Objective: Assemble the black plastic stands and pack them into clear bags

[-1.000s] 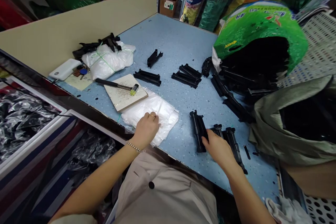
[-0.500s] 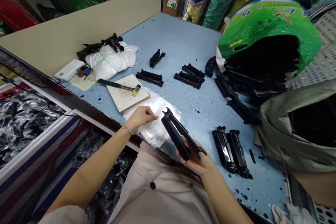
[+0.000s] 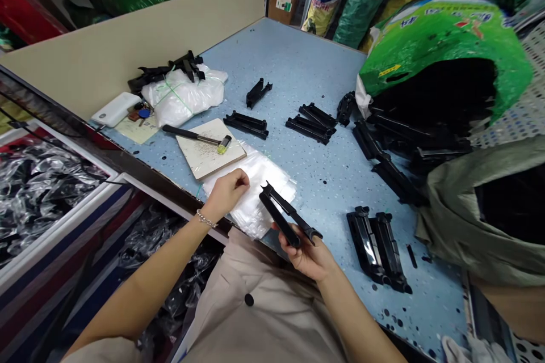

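My right hand (image 3: 313,261) grips a long black plastic part (image 3: 279,218) by its near end. The part has two narrow bars with a gap between them and small prongs at the far tip. It is tilted above the edge of a stack of clear plastic bags (image 3: 255,167). Over that stack my left hand (image 3: 227,190) is closed, thumb and fingers pressed together. Whatever is between those fingertips, if anything, is too small to make out. A small board (image 3: 204,161) lies behind the left hand, with a hammer (image 3: 200,137) across it.
Similar black parts (image 3: 378,249) lie on the blue table (image 3: 306,57), at right and further back. An open green sack (image 3: 443,34) and a grey-green sack (image 3: 451,227) hold black parts. At left are a tied white bundle (image 3: 183,99) and a white device (image 3: 116,109).
My right hand has drawn the black part slightly left and turned it so the gap between its bars shows more. My left hand has shifted slightly, its fingers curled tighter.
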The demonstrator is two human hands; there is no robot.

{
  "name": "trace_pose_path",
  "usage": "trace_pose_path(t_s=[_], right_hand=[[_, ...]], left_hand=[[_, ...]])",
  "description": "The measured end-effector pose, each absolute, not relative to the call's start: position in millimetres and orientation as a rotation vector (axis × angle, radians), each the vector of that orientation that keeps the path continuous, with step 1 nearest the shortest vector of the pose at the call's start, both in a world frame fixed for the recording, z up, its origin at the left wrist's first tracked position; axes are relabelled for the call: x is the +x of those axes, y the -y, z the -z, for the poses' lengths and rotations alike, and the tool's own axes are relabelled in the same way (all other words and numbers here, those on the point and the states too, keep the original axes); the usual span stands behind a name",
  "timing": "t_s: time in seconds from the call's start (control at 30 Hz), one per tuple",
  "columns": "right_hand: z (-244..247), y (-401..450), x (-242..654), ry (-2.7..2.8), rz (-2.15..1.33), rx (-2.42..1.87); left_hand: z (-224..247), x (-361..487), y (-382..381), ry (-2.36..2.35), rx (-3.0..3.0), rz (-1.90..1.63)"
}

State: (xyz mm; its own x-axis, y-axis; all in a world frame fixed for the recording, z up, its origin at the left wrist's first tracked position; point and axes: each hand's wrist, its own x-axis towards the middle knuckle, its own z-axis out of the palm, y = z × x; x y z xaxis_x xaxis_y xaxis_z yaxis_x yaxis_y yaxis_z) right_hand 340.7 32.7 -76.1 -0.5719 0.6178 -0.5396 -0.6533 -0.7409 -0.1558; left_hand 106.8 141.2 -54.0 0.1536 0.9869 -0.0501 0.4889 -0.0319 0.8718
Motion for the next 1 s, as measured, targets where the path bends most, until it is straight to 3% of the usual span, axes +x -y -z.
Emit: trace_pose_path(t_s=[0.33, 0.53, 0.73, 0.87, 1.0], right_hand=[[62.3, -29.3, 343.5, 0.076, -2.258, -0.793], [45.5, -39.5, 345.1, 0.857, -2.054, -1.287], [8.1, -52.8, 357.6, 2.062, -1.180, -1.770], [-4.2, -57.4, 350.4, 2.460, -0.714, -1.917], [-7.6, -62.4, 338.3, 2.697, -0.484, -1.956]], left_hand=[[61.5, 114.7, -140.1, -1.312, 1.347, -0.747], [53.9, 120.1, -136.3, -1.398, 1.505, -0.615], [47.9, 124.7, -133.1, -1.491, 1.595, -0.624], [51.6, 124.5, -132.4, -1.448, 1.543, -0.658], [54.3, 124.3, -132.0, -1.444, 1.524, -0.681]])
